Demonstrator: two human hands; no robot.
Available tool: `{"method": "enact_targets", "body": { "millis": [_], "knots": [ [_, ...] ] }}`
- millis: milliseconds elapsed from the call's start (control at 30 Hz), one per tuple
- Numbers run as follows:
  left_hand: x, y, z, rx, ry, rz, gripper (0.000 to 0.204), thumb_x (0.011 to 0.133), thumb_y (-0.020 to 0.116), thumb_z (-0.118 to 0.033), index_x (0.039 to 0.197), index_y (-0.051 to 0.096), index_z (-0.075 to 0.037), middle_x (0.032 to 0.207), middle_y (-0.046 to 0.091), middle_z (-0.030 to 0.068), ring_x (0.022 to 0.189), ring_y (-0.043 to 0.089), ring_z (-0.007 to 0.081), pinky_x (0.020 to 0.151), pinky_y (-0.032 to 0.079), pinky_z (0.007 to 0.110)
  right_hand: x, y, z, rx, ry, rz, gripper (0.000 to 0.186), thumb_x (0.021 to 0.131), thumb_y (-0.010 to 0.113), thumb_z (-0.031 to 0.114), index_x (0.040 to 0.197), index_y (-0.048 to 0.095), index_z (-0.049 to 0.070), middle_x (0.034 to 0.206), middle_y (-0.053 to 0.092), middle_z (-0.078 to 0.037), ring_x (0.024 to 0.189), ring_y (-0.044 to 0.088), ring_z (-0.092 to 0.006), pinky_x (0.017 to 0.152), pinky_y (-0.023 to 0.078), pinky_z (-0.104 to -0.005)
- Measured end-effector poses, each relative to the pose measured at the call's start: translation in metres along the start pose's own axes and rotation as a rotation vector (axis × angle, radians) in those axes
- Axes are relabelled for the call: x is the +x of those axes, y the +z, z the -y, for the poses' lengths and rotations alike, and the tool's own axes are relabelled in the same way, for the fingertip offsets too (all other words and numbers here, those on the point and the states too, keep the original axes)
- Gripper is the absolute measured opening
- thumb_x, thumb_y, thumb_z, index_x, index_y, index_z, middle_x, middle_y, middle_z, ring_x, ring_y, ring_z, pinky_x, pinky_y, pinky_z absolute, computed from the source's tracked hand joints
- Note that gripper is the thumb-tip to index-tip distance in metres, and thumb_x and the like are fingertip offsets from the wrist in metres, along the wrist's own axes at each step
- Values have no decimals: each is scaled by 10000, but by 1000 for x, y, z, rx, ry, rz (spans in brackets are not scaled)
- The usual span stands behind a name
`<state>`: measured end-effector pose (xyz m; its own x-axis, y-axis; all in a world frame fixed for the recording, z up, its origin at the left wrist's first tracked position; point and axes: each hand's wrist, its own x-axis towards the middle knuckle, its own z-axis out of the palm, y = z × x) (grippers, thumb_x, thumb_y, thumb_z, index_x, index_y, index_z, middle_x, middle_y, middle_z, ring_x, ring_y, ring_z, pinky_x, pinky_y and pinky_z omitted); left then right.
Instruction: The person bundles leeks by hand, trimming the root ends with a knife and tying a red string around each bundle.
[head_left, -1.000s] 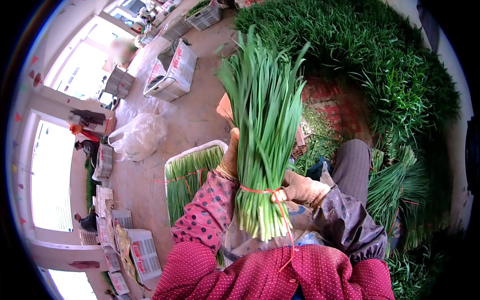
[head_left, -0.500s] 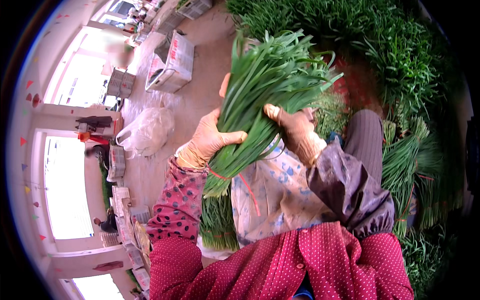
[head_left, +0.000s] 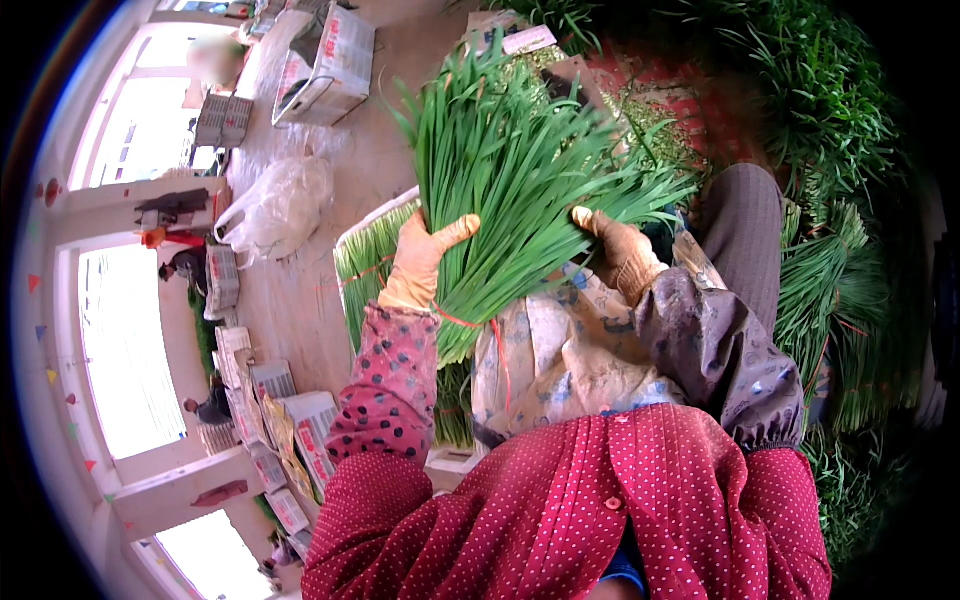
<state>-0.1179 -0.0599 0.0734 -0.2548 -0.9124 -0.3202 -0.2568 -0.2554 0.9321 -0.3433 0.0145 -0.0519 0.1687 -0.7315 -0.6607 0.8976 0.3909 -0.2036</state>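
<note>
A loose-topped bunch of garlic chives (head_left: pixel 520 190) lies across my lap, its flat green leaves fanned out away from me. Near its pale cut ends a red tie (head_left: pixel 458 320) circles it, with a loose tail hanging down. My left hand (head_left: pixel 425 262), in a pale glove, grips the bunch's left side, thumb over the leaves. At the right edge, my right hand (head_left: pixel 620 255) has its gloved thumb on top of the leaves and its fingers hidden underneath. Beneath the bunch is a stained, blue-patterned apron (head_left: pixel 560 350).
Left of the bunch, a white crate (head_left: pixel 375 212) holds tied chives. More tied bundles (head_left: pixel 825 270) and loose greens (head_left: pixel 810 90) fill the right side. Beyond are a red mat (head_left: pixel 670 90), a plastic bag (head_left: pixel 290 205) and a white box (head_left: pixel 335 65). Other people sit far left.
The bunch has come down closer to my lap and its leaves have spread wider. My hands are farther apart. The view has shifted, showing the white crate at the left.
</note>
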Motion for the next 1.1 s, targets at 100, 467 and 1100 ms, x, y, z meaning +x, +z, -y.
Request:
{"method": "enact_targets", "body": {
  "millis": [100,467,1100],
  "knots": [
    [-1,-9,7,-52,-38,-28,520,799,824,-131,1244,583,-11,1111,677,72,950,668,182,847,562,330,-8,3,1,-17,17,67,249,893,717,183,1062,664,7,1005,702,-96,883,699,-254,759,605,-402],
    [2,-5,15,-233,-57,-94,483,773,852,-134,1157,604,24,1022,701,112,854,690,201,754,589,331,-46,-19,14,-577,132,14,750,859,744,485,1406,435,75,1337,498,-101,1290,448,-336,883,491,-519],
    [11,-18,20,-351,-92,-45,444,841,787,-122,1220,577,-23,1085,678,100,903,692,234,759,610,385,-50,30,-36,-1304,-511,461,254,913,644,77,1165,656,50,988,728,-89,902,703,-200,796,544,-294]
  ]
}}
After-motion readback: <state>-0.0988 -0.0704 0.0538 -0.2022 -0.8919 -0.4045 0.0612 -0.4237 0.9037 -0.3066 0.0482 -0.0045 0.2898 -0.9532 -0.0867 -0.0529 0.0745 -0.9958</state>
